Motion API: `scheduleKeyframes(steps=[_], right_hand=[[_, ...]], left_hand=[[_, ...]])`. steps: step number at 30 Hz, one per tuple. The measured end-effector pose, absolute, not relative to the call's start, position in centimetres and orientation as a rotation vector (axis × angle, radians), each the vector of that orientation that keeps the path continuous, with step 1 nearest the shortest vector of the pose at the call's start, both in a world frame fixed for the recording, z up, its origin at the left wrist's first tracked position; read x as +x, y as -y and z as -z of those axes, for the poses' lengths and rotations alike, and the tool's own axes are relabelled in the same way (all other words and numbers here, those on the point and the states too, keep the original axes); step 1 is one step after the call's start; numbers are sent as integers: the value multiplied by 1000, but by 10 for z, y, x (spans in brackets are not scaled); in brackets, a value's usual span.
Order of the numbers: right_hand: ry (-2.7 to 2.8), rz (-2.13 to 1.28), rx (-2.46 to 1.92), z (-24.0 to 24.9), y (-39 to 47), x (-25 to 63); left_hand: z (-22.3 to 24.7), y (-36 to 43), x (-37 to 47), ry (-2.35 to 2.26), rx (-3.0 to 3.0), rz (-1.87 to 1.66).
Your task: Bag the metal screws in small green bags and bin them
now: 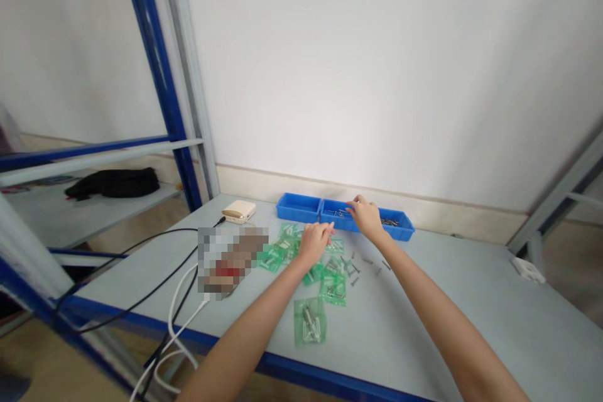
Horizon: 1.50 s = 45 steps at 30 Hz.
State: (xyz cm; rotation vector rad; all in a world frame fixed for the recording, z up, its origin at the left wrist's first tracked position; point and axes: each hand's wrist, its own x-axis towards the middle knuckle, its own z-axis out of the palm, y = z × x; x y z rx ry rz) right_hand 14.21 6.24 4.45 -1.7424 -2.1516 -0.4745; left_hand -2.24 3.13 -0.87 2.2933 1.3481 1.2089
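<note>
Hands at work between green packets and blue trays.

Left hand (pixel 315 244): fingers bent and drawn together over the green packets (pixel 333 287); whether anything is pinched cannot be determined. Right hand (pixel 367 216): fingers curled at the blue trays (pixel 340 222), thumb and fingertips close together above small metal pieces (pixel 390 222); grip contents cannot be confirmed.

The packets lie spread around and under the left hand, below and left of the right hand. One packet (pixel 309 321) lies apart, nearer the table's front edge, with metal and pale pieces visible inside. Loose screws (pixel 355 281) lie right of the packets, between the two forearms. The trays stand beyond the left hand, near the wall. Farther left on the table (pixel 471 314): a cream-coloured box (pixel 239 211) and cables (pixel 175 289).
</note>
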Motion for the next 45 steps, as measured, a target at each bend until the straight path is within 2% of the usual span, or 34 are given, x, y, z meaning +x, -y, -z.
scheduleKeyframes(steps=[3,5,10,14,23,29,32,38,45], right_hand=[[2174,435,-1623,-49,-60,142],[2252,293,-1475,-43,-49,149],[2478,-79,-1230,-9,-15,179],[2369,-314,-1171,17,-5,191],[2068,-306,-1353,17,5,178],[1663,-907,-1081,21,5,170],[1524,-1071,-1005,24,2,170],[1500,-1187,-976,21,-1,180],[1495,-1131,-997,21,-2,182]], left_hand=[[8,-31,-26,-1372,2327,-1199],[7,-31,-26,-1361,2351,-1196],[7,-31,-22,-1347,2412,-1146],[8,-29,-18,-1286,2468,-1050],[5,-15,-11,-1244,2637,-873],[-4,1,-5,-979,2934,-708],[-5,4,-3,-933,2968,-697],[4,-6,-6,-936,3010,-707],[5,-5,-4,-1028,3032,-719]])
